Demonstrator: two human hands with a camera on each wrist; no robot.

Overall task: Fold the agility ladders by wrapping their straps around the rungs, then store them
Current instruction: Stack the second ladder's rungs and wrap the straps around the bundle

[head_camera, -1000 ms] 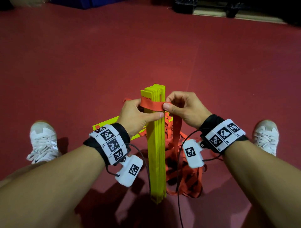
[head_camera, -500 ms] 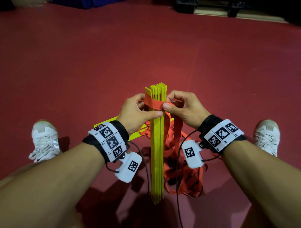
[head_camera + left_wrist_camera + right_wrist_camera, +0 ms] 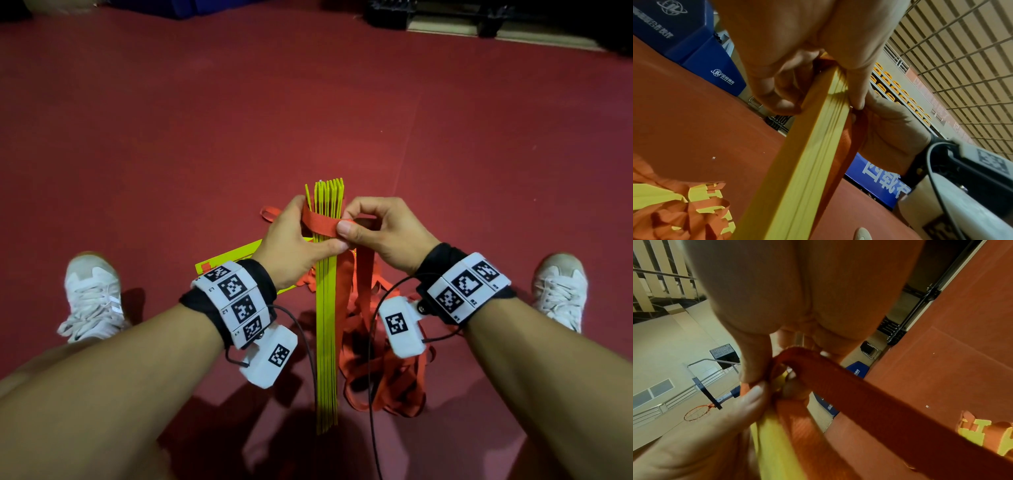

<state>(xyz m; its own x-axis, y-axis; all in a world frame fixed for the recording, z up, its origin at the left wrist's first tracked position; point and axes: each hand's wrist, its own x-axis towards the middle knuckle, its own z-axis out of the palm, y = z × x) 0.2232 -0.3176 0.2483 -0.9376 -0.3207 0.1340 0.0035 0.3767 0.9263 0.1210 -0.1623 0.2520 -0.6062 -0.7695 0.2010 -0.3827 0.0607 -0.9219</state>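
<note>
Standing on end between the two forearms: stacked yellow rungs, lower tips down on the red floor, loose orange webbing heaped just to the right of them. Gripping the stack near its top, left hand, thumb laid across the front edges and fingers curled behind, as the left wrist view confirms. Pinching the orange strap between thumb and forefinger, right hand, with one band of strap drawn across the front of the rungs just below their upper ends. Lying flat on the floor behind the left wrist, another yellow rung, apparently part of a second ladder not yet gathered; beside it a small orange loop. Flanking everything, white shoes. Further off, dark blue pads and a black rack at the floor's edge, blurred. Likely trouble from here: fanning or sliding of the rungs under a slack thumb, since the tops already splay a little; a wrap so near the upper ends slipping off over them; trailing webbing snagging on the wrist-camera cables; a loose pinch letting the turn unwind.
</note>
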